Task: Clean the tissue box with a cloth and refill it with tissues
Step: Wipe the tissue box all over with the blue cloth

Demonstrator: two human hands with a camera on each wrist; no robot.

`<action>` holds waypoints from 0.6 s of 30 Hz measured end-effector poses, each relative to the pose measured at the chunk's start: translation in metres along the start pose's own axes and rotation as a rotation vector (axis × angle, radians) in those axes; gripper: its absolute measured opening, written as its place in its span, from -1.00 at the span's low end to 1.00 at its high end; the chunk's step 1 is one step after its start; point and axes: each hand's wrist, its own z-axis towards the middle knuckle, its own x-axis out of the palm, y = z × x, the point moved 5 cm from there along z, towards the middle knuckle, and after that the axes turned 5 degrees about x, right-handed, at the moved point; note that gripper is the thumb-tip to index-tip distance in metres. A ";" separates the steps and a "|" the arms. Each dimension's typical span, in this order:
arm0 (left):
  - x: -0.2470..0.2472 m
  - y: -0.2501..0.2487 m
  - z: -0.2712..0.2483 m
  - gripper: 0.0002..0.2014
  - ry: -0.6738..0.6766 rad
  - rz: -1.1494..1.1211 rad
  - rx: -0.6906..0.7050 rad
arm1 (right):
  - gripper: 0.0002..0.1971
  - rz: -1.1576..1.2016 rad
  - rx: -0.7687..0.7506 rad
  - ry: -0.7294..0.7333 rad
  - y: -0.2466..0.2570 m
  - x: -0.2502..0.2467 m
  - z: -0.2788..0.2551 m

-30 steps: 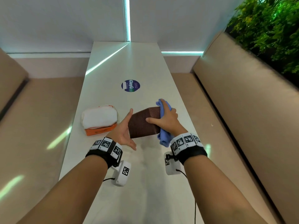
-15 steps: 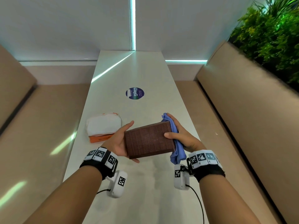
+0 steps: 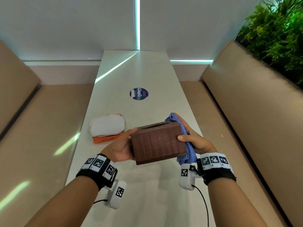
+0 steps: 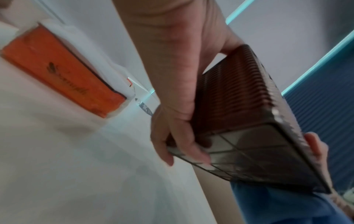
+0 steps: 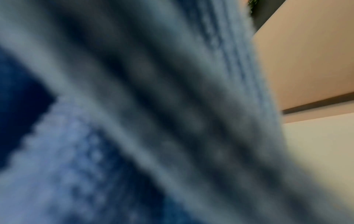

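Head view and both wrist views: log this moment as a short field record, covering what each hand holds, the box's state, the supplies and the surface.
left hand: grips the left end of the brown woven-pattern tissue box, fingers under its base
right hand: presses the blue cloth against the box's right end
box state: lifted off the long white table, slot on top, no tissue showing
supplies: white-and-orange tissue pack on the table, left of the box
right wrist view: filled by blurred cloth

Both forearms extend forward. The left hand (image 3: 122, 147) grips the left end of the tissue box (image 3: 157, 143), thumb on top, fingers curled beneath. The right hand (image 3: 193, 138) presses a blue cloth (image 3: 188, 149) against the box's right end, thumb across its near face.
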 end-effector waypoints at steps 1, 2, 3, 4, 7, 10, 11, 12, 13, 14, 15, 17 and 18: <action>0.002 0.000 0.000 -0.52 -0.025 -0.043 0.001 | 0.10 0.007 -0.009 0.005 -0.001 0.000 0.001; 0.003 0.001 -0.001 -0.65 -0.050 -0.086 0.000 | 0.11 0.022 -0.015 -0.004 -0.002 -0.001 0.003; 0.002 0.002 0.000 -0.70 -0.070 -0.111 0.004 | 0.13 0.048 -0.022 -0.019 -0.004 -0.001 0.004; 0.001 0.003 0.000 -0.69 -0.077 -0.119 0.004 | 0.14 0.072 -0.027 -0.044 -0.007 -0.003 0.005; -0.006 0.007 0.003 -0.69 -0.110 -0.112 -0.007 | 0.03 0.136 -0.030 -0.175 -0.019 -0.011 0.009; -0.007 0.012 0.005 -0.65 -0.139 -0.074 -0.070 | -0.37 0.175 0.002 -0.296 -0.037 -0.018 0.010; -0.007 0.013 0.006 -0.60 -0.140 -0.040 -0.086 | -0.46 0.174 0.008 -0.329 -0.042 -0.020 0.010; -0.008 0.015 0.007 -0.45 -0.132 0.004 -0.093 | -0.49 0.168 0.009 -0.371 -0.045 -0.021 0.009; -0.012 0.018 0.009 -0.25 -0.121 0.068 -0.088 | -0.43 0.176 0.000 -0.410 -0.046 -0.023 0.008; -0.015 0.019 0.011 -0.09 -0.113 0.138 -0.079 | -0.36 0.163 -0.010 -0.460 -0.045 -0.025 0.006; -0.018 0.020 0.012 -0.04 -0.109 0.204 -0.066 | -0.37 0.132 -0.044 -0.508 -0.040 -0.027 0.004; -0.020 0.022 0.014 -0.12 -0.096 0.290 -0.036 | -0.70 -0.062 -0.110 -0.608 -0.021 -0.030 0.001; -0.020 0.023 0.015 -0.13 -0.094 0.316 -0.028 | -0.75 -0.166 -0.131 -0.632 -0.010 -0.030 0.001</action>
